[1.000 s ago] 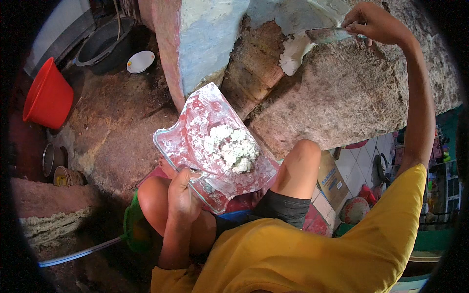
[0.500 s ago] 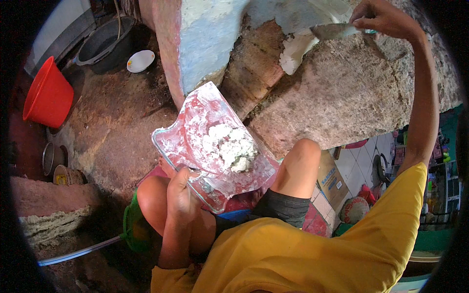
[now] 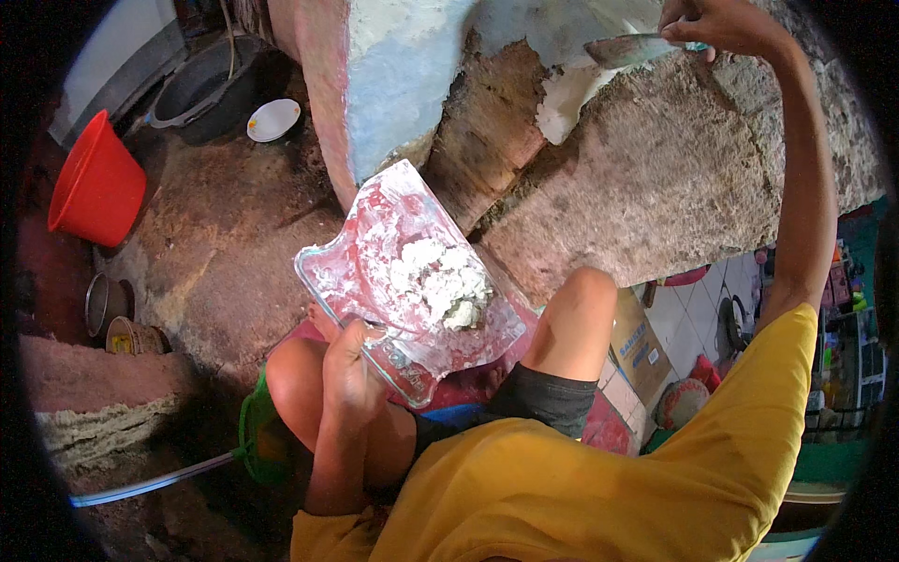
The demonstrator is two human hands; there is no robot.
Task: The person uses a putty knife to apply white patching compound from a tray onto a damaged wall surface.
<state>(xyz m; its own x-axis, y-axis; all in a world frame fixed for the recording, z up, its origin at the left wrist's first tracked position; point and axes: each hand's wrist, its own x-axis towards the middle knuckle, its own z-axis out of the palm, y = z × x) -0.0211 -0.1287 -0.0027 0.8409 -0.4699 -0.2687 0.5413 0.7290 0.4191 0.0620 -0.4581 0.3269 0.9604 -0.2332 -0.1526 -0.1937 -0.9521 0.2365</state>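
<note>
My left hand (image 3: 349, 365) grips the lower left edge of a red board (image 3: 354, 248) smeared with white paste, held above my knees with a lumpy white heap (image 3: 435, 281) on it. At the upper right, my raised right hand (image 3: 707, 28) is closed on a putty knife (image 3: 627, 51), its blade by a patchy wall section (image 3: 567, 103) of pale coating over bare brown material. Left of that is a painted pale blue wall edge (image 3: 393, 66).
At left stand a red bucket (image 3: 98, 183), a dark tub (image 3: 187, 117), a white plate (image 3: 273, 122), a metal bowl (image 3: 108, 309), a basket (image 3: 139, 342) and a green container (image 3: 253, 450) with a hose. A rough ledge (image 3: 609, 187) crosses the right, above tiles (image 3: 693, 300) and cardboard (image 3: 637, 347).
My right hand and the putty knife shifted a little right, then back left and slightly upward along the wall. The board and my left hand stay nearly in place.
</note>
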